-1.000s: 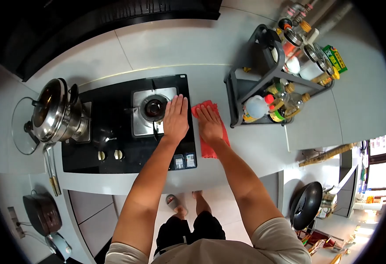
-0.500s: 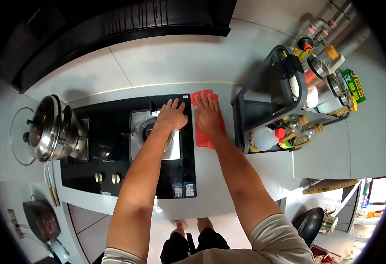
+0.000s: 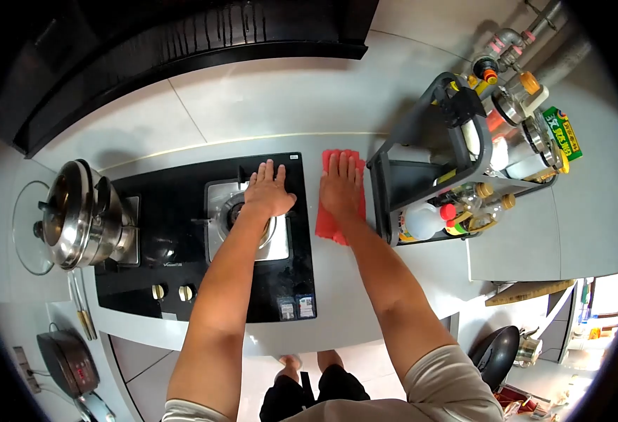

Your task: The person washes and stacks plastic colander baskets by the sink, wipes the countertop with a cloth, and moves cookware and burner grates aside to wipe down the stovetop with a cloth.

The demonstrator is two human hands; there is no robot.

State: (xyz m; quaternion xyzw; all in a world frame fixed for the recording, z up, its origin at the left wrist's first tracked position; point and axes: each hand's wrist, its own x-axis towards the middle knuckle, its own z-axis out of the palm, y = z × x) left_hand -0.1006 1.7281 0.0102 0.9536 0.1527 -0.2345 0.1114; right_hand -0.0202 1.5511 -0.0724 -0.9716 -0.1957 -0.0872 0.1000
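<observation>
My right hand [image 3: 340, 188] lies flat on a red cloth [image 3: 353, 224], fingers extended toward the wall. The cloth is spread on the grey counter [image 3: 337, 281] between the stove's right edge and the black rack. Over the right burner [image 3: 233, 214] of the black gas stove [image 3: 172, 179] is my left hand [image 3: 269, 191], its fingers stretched out and a little apart. Nothing is held in it. Whether the left palm touches the burner or the stove top cannot be seen.
A steel pot with a lid [image 3: 84, 211] stands on the left burner. To the right, a black rack [image 3: 386, 169] holds bottles [image 3: 425, 221] and jars [image 3: 524, 144]. A range hood [image 3: 196, 42] hangs above, and a dark wok [image 3: 495, 355] sits at lower right.
My right hand has slid right with the red cloth, leaving a wider gap to the stove's edge. My left hand stays over the burner, shifted slightly left, its fingers more spread.
</observation>
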